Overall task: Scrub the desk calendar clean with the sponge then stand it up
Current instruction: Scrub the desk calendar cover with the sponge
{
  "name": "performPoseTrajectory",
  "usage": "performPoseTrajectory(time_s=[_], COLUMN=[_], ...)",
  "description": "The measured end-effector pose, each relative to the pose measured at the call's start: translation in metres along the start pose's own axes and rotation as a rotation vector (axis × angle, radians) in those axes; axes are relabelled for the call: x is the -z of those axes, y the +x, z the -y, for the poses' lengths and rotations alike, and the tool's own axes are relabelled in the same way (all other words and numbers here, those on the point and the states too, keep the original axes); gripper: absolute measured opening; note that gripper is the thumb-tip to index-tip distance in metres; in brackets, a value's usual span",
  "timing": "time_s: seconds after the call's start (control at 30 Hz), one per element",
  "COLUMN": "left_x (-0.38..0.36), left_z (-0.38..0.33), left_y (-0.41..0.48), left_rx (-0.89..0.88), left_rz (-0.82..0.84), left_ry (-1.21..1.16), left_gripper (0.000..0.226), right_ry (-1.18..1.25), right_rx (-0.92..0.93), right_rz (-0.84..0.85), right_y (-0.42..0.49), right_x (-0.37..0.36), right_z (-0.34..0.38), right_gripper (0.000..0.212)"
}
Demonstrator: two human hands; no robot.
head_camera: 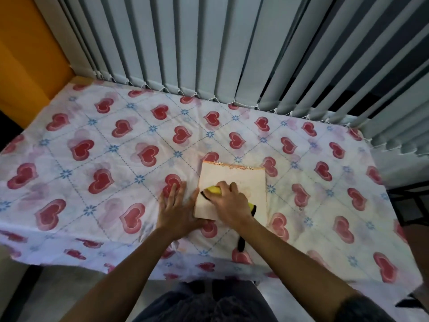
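The desk calendar (241, 180) lies flat on the table, pale cream with an orange top edge and wire spiral binding at its far side. My right hand (229, 201) presses a yellow sponge with a black underside (214, 189) onto the calendar's left half, fingers curled over the sponge. A second bit of yellow and black shows by my right wrist. My left hand (177, 208) lies flat on the cloth, fingers spread, its thumb against the calendar's left edge near the front corner.
The table wears a white cloth with red hearts and blue flowers (104, 159). Grey vertical blinds (209, 54) hang along the far edge. An orange wall (27, 54) stands at the left. A small black object (241, 245) lies near the front edge under my right forearm.
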State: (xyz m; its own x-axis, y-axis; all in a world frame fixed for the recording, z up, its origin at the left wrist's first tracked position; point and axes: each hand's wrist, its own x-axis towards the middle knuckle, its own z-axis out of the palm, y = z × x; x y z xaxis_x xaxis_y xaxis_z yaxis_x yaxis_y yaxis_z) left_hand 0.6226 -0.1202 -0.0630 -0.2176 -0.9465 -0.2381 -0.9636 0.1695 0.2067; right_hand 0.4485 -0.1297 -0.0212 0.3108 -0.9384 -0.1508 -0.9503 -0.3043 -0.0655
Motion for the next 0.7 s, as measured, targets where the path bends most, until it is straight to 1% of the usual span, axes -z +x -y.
performPoseTrajectory(time_s=[0.07, 0.17, 0.27, 0.33, 0.47, 0.5, 0.53, 0.57, 0.6, 0.63, 0.67, 0.7], left_x=[-0.002, -0.003, -0.005, -0.003, 0.007, 0.01, 0.014, 0.017, 0.022, 0.026, 0.032, 0.038], left_z=[0.001, 0.002, 0.005, 0.005, 0.005, 0.003, -0.001, -0.011, -0.025, -0.042, -0.063, -0.084], left_y=[0.0, 0.001, 0.001, 0.001, -0.004, -0.005, -0.008, -0.01, -0.012, -0.013, -0.013, -0.012], left_rx=[-0.009, -0.015, -0.004, -0.01, -0.046, -0.047, -0.043, -0.052, -0.078, -0.109, -0.143, -0.171], left_rz=[-0.018, -0.017, 0.026, 0.041, 0.064, 0.042, -0.016, -0.1, -0.196, -0.266, -0.266, -0.185], left_ry=[0.016, 0.012, -0.007, -0.014, -0.061, -0.07, -0.083, -0.124, -0.217, -0.358, -0.525, -0.682], left_gripper=[0.111, 0.116, 0.112, 0.11, 0.114, 0.114, 0.112, 0.107, 0.099, 0.084, 0.064, 0.044], right_ry=[0.0, -0.026, -0.063, -0.083, -0.065, -0.037, 0.022, 0.116, 0.22, 0.302, 0.363, 0.414], right_rx=[0.091, 0.127, 0.09, 0.031, -0.053, -0.055, -0.055, -0.064, -0.069, -0.074, -0.08, -0.084], right_rz=[-0.016, 0.019, 0.036, 0.033, 0.022, -0.005, -0.058, -0.112, -0.158, -0.2, -0.244, -0.287], right_y=[-0.023, -0.046, -0.069, -0.088, -0.121, -0.127, -0.131, -0.135, -0.138, -0.139, -0.139, -0.138], right_x=[-0.008, -0.014, -0.012, -0.011, -0.007, -0.004, -0.001, 0.005, 0.01, 0.015, 0.02, 0.024], right_z=[0.004, -0.014, -0.046, -0.069, -0.107, -0.113, -0.116, -0.119, -0.121, -0.123, -0.124, -0.124], right_gripper=[0.049, 0.051, 0.059, 0.063, 0.058, 0.055, 0.052, 0.05, 0.052, 0.057, 0.066, 0.073])
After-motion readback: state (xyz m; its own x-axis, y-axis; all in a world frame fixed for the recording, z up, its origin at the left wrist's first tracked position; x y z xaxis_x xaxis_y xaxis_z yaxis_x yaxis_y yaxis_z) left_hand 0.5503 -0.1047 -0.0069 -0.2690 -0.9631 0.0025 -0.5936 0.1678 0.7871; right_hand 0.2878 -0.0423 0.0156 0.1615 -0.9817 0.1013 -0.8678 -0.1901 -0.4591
